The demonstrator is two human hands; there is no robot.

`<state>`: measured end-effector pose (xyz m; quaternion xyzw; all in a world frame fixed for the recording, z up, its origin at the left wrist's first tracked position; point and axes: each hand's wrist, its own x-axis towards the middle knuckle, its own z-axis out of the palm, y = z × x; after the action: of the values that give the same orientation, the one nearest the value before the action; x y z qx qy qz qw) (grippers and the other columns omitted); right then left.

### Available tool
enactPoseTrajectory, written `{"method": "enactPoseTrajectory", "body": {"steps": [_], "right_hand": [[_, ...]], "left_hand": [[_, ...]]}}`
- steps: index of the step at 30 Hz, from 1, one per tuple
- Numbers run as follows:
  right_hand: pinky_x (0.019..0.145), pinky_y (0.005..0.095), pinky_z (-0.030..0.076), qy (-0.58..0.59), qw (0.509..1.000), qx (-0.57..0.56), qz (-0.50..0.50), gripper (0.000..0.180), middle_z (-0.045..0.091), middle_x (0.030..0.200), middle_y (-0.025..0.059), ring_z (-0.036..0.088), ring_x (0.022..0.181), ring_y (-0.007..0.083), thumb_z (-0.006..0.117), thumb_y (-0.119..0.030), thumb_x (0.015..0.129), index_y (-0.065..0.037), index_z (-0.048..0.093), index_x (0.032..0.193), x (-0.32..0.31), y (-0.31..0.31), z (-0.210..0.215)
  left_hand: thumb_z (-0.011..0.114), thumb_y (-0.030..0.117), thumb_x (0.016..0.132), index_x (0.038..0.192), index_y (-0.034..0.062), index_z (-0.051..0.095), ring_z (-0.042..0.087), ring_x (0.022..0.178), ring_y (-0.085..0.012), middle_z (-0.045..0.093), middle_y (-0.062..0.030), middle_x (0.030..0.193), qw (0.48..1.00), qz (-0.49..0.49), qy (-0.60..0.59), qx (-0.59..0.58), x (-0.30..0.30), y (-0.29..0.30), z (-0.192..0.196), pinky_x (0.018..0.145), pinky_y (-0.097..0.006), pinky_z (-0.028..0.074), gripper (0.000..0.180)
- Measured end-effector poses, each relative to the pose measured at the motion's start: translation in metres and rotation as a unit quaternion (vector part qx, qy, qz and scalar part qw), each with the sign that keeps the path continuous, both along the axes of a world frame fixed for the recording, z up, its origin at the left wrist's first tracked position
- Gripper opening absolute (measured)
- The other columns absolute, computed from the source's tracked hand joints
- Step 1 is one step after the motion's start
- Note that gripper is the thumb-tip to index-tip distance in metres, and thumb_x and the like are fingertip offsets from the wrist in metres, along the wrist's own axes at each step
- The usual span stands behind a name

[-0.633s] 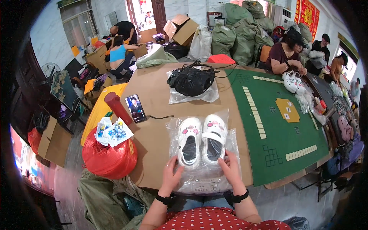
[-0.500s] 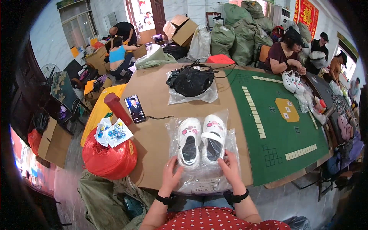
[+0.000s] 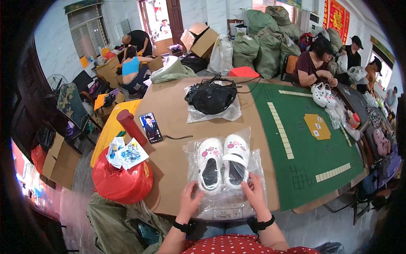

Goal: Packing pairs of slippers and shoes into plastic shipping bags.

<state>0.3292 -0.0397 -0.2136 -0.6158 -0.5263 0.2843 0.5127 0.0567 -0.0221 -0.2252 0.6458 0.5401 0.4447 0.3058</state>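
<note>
A pair of white clogs lies side by side on a clear plastic bag [image 3: 228,202] at the near edge of the table, toes pointing away from me. Pink round decorations sit on the toes of the left clog [image 3: 209,151] and the right clog [image 3: 236,148]. My left hand [image 3: 190,202] rests at the bag's left side by the left clog's heel, thumb and fingers apart. On the other side, my right hand [image 3: 255,195] lies over the bag, its thumb close to the right clog's heel and its fingers spread.
Left stand a phone [image 3: 151,128], a red bottle [image 3: 130,127] and a red plastic bundle [image 3: 122,182] topped with small packets. Beyond the clogs lies a black bag [image 3: 212,96] with cords. A green mat [image 3: 304,144] covers the right. Co-workers sit and stand around, one beside white clogs [image 3: 322,95].
The whole view has tilted, so the table appears slightly lower. My hands keep nearly the same place beside the clogs. At the far right, a co-worker has straightened a little.
</note>
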Motion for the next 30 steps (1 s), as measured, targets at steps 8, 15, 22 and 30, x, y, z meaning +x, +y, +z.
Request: {"method": "enactPoseTrajectory", "body": {"steps": [8, 15, 22, 30], "right_hand": [[0.072, 0.0303, 0.048, -0.013, 0.999, -0.032, 0.015, 0.049, 0.054, 0.108, 0.0116, 0.056, 0.082, 0.0185, 0.071, -0.021, 0.086, -0.001, 0.056, 0.128, -0.005, 0.003, 0.008], [0.073, 0.0324, 0.050, -0.018, 0.999, -0.034, -0.015, 0.049, 0.056, 0.107, 0.0132, 0.059, 0.083, 0.0208, 0.071, -0.024, 0.086, -0.002, 0.056, 0.127, 0.003, -0.001, 0.005], [0.079, 0.0360, 0.050, -0.049, 0.997, -0.050, 0.012, 0.058, 0.056, 0.114, 0.0157, 0.060, 0.088, 0.0251, 0.067, -0.040, 0.089, -0.003, 0.053, 0.131, -0.008, 0.000, 0.005], [0.081, 0.0355, 0.049, -0.046, 0.998, -0.049, 0.016, 0.062, 0.055, 0.117, 0.0153, 0.060, 0.090, 0.0260, 0.066, -0.043, 0.090, -0.002, 0.050, 0.135, 0.001, -0.005, 0.011]], "left_hand": [[0.075, 0.024, 0.083, 0.126, -0.0003, 0.056, 0.063, 0.099, -0.0259, 0.061, -0.0158, 0.116, 1.000, 0.004, -0.004, -0.005, -0.007, -0.001, -0.007, 0.086, -0.036, 0.051, 0.053], [0.073, 0.022, 0.084, 0.126, -0.0001, 0.056, 0.062, 0.101, -0.0274, 0.062, -0.0155, 0.117, 0.999, -0.022, -0.032, -0.032, 0.002, 0.005, -0.010, 0.090, -0.037, 0.050, 0.050], [0.070, 0.014, 0.082, 0.126, -0.0053, 0.055, 0.059, 0.111, -0.0283, 0.059, -0.0181, 0.122, 0.997, 0.003, -0.057, -0.046, -0.016, -0.001, -0.024, 0.097, -0.038, 0.046, 0.050], [0.070, 0.014, 0.082, 0.126, -0.0039, 0.056, 0.059, 0.108, -0.0274, 0.059, -0.0168, 0.120, 0.999, -0.016, -0.039, -0.026, -0.008, 0.003, -0.018, 0.095, -0.037, 0.046, 0.049]]}}
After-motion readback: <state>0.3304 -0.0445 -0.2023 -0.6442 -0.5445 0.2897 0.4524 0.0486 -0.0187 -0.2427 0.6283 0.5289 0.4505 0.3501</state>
